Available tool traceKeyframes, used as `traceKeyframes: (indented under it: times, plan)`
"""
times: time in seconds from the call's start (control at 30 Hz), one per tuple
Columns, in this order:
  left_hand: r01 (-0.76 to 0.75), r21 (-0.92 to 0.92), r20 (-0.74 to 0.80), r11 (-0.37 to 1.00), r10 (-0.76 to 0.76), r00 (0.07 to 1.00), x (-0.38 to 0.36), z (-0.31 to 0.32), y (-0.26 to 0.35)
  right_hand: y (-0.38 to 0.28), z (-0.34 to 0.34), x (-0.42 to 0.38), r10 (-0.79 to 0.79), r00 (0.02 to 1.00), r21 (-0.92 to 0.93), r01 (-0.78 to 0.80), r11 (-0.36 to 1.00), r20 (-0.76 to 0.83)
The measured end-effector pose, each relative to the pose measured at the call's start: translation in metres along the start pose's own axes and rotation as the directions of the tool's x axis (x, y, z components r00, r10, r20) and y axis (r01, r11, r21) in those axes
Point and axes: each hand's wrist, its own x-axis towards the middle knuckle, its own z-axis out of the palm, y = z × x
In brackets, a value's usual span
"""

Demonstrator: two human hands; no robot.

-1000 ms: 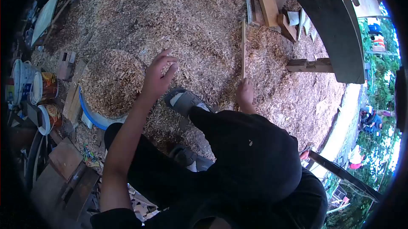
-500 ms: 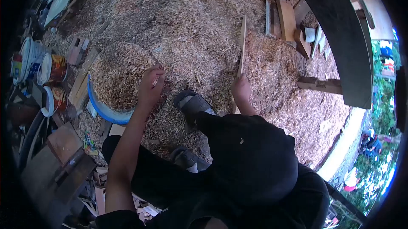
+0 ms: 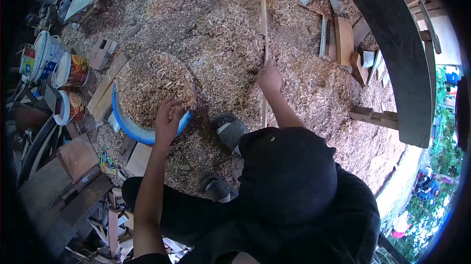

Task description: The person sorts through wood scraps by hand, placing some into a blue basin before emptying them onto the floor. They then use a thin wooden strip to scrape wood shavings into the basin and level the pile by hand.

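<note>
My left hand (image 3: 168,119) hovers at the near side of a blue-rimmed tub (image 3: 128,129), its fingers loosely curled and apart, with nothing visible in them. The tub is heaped with wood shavings (image 3: 152,75). Wrapped round a long thin wooden stick (image 3: 265,24) is my right hand (image 3: 270,78). The stick stands out beyond the fist and also shows behind it, lying close over shavings on the ground. My two sandalled feet (image 3: 230,131) are between the hands, and a dark-clothed knee hides part of my right forearm.
Paint buckets (image 3: 73,70) stand at the left beside boards (image 3: 107,85). Wood offcuts (image 3: 343,41) lie at the upper right, near a large dark curved beam (image 3: 392,43). A notched wood block (image 3: 374,117) juts from under it. Scrap wood (image 3: 78,156) is piled lower left.
My right hand has swept the stick leftward and farther forward over the shavings. My left hand is now lower against the tub, fingers slightly more spread. The whole view has shifted a little.
</note>
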Motion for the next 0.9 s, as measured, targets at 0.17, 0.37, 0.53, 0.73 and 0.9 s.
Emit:
traceKeyframes:
  times: [0.17, 0.37, 0.53, 0.73, 0.9]
  plan:
    - [0.009, 0.023, 0.05, 1.0, -0.01, 0.999, 0.007, 0.001, -0.016, 0.083, -0.021, -0.006, -0.016, 0.954, -0.059, -0.001, 0.998, -0.301]
    - [-0.069, 0.028, 0.059, 0.997, 0.067, 0.996, 0.023, 0.012, -0.002, 0.13, -0.033, -0.007, 0.282, 0.928, -0.156, -0.324, 0.933, -0.242]
    - [-0.095, 0.001, 0.104, 0.996, 0.094, 0.99, 0.036, 0.021, 0.001, 0.081, -0.006, -0.015, 0.115, 0.986, -0.209, -0.14, 0.968, -0.124]
    - [-0.109, -0.035, 0.122, 0.993, 0.112, 0.986, 0.04, 0.033, 0.0, 0.017, 0.036, -0.004, 0.038, 0.999, -0.101, -0.042, 0.994, -0.037]
    - [-0.15, -0.048, 0.121, 0.988, 0.155, 0.981, 0.035, 0.034, -0.015, 0.016, -0.003, -0.015, -0.028, 0.999, -0.016, 0.027, 0.999, -0.044]
